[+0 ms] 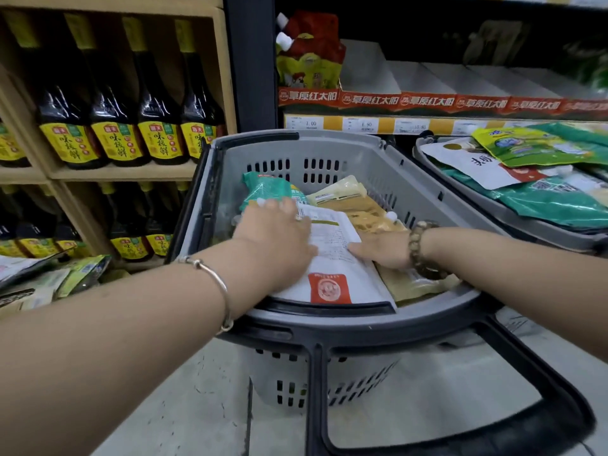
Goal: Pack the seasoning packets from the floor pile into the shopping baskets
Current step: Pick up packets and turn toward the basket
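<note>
Lying lengthwise in the basket (332,144), the white packet (334,255) is pressed by the left hand (276,240), fingers straight, while the right hand (383,250), fingers also straight, touches its right edge.

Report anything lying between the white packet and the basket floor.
Under the white packet lie tan packets on the right and a green packet at the far left; its near end rides on the basket rim.
</note>
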